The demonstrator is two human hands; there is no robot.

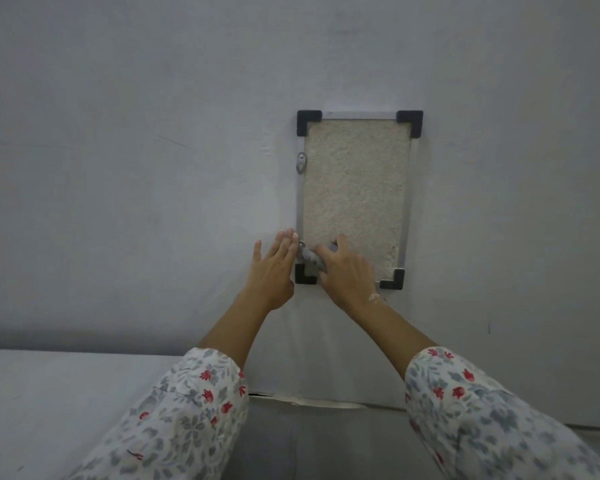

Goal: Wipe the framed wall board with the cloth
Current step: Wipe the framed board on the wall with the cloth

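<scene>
Fingers point(329, 258) of your right hand point(347, 275) curl over a crumpled grey cloth point(311, 260), pressing it at seven o'clock on the coarse beige, black-cornered framed board point(355, 188). Your left hand point(274, 268) lies flat, fingers together, on the smooth wall point(136, 133) beside it.

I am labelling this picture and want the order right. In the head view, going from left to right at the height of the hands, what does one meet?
Left hand flat on the wall → lower left black corner of the frame → grey cloth → right hand holding the cloth → lower right black corner.
</scene>
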